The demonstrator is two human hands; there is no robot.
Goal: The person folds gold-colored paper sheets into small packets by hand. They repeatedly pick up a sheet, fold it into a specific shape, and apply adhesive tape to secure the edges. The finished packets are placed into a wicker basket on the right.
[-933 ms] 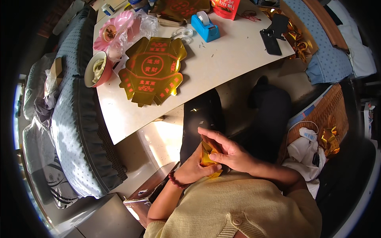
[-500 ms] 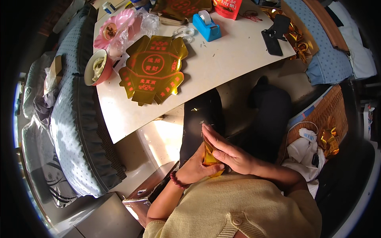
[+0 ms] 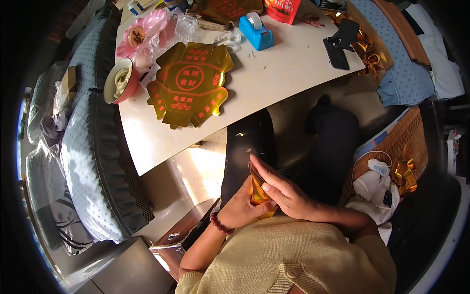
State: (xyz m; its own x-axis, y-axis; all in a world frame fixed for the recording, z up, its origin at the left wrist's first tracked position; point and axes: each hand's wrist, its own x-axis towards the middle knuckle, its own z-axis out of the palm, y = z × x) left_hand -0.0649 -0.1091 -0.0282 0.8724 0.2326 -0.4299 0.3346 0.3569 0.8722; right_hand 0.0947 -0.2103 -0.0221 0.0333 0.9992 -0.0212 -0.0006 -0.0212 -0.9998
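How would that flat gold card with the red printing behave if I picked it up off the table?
The gold card is probably light, since it looks thin and lies flat on the table. It may bend at the creases around its middle panel, letting the flaps swing. Its glossy surface could feel a bit slippery.

Sunlight comes in hard here, a blazing patch on the glossy pale floor, just beside the cream, smooth-topped table! Over on the left, the long pale-blue dotted sofa cover catches the glare too, its dark ruffled edging in shade. Across to the right, there's a brown woven wicker seat, and above it a brown wooden rail beside blue patterned fabric.
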